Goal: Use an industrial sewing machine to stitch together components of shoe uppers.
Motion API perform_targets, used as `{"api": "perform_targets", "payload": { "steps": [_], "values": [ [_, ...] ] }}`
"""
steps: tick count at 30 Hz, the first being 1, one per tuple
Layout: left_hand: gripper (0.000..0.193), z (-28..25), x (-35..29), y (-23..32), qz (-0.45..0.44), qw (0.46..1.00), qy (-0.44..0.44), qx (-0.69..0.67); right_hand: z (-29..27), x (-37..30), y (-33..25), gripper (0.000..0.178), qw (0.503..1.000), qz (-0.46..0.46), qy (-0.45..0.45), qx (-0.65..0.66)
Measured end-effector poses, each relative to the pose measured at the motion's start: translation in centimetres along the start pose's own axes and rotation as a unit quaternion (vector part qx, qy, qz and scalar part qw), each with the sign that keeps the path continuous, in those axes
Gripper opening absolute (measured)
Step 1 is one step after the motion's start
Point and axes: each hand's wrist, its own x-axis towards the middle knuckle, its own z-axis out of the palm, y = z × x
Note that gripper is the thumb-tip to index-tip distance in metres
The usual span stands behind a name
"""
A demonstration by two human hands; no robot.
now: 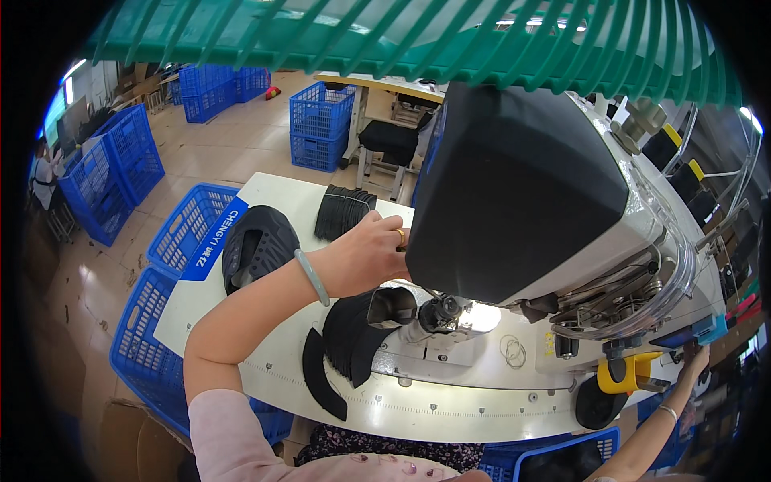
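My left hand (365,255), with a ring and a pale bangle on its arm, reaches to the left side of a sewing machine's black head cover (514,193). Its fingers are bent, but the cover hides their tips. Far to the right, my right hand (697,357) is at the machine's right end, beside a light blue part (710,329); its fingers are too small to make out. Under my left wrist lies a fanned stack of curved black pieces (352,341). One separate curved black piece (323,377) rests beside it. The machine's needle area (446,309) is lit.
A banded black bundle (344,210) and a black shoe (259,245) lie on the white table (269,189). Blue crates (144,321) stand along its left side. A yellow holder (626,373) sits at right. A green slatted rack (401,40) hangs overhead.
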Motion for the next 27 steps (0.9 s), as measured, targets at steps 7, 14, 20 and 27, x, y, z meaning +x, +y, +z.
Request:
{"api": "perform_targets", "payload": {
  "steps": [7,14,20,27],
  "values": [
    [0.018,-0.2,0.0,0.2,-0.023,0.998,-0.057,0.012,-0.4,0.3,-0.1,0.044,1.0,-0.003,-0.011,-0.009],
    [0.021,0.3,0.0,0.3,-0.05,0.997,-0.065,0.001,-0.6,0.7,0.0,0.047,1.0,-0.011,-0.014,0.02],
    [0.025,0.9,-0.3,0.4,-0.057,0.996,-0.058,0.045,-0.1,1.3,0.8,0.047,0.998,0.009,-0.027,0.056],
    [0.027,0.4,-0.7,1.2,-0.084,0.995,-0.047,0.035,-0.8,0.8,0.3,0.043,0.999,0.023,0.004,0.034]
  ]
}}
